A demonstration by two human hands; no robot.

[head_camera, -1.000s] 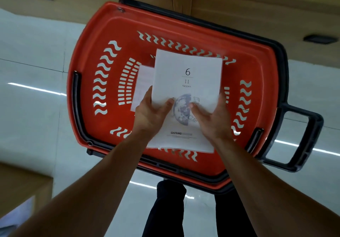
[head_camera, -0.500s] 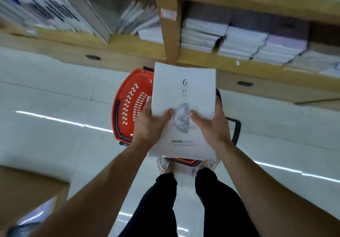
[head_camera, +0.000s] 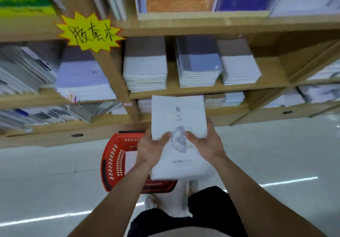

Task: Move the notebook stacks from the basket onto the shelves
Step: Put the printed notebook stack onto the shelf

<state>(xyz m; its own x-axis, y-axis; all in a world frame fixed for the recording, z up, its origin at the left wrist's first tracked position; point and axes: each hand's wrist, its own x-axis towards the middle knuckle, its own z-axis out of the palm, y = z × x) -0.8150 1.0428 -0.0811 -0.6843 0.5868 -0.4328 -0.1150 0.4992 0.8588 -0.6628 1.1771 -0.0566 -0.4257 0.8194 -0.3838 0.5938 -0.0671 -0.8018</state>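
A white notebook stack (head_camera: 178,115), its cover printed with "6", "11" and a globe picture, is held up in front of the wooden shelves (head_camera: 207,89). My left hand (head_camera: 150,149) grips its left edge and my right hand (head_camera: 207,143) grips its right edge, thumbs on the cover. The red basket (head_camera: 112,163) stands on the floor below, partly hidden by my left arm. Another white notebook (head_camera: 130,159) lies inside it.
The shelves carry several stacks of grey-and-white notebooks (head_camera: 145,65). A yellow starburst sign (head_camera: 90,32) hangs on the upright post. A bare stretch of shelf board (head_camera: 272,71) lies right of the stacks. My legs and shoes (head_camera: 150,201) are on the white tiled floor.
Both hands have lifted the notebook stack out of the basket and up toward the shelves. The view has risen, so the basket now looks small and low.
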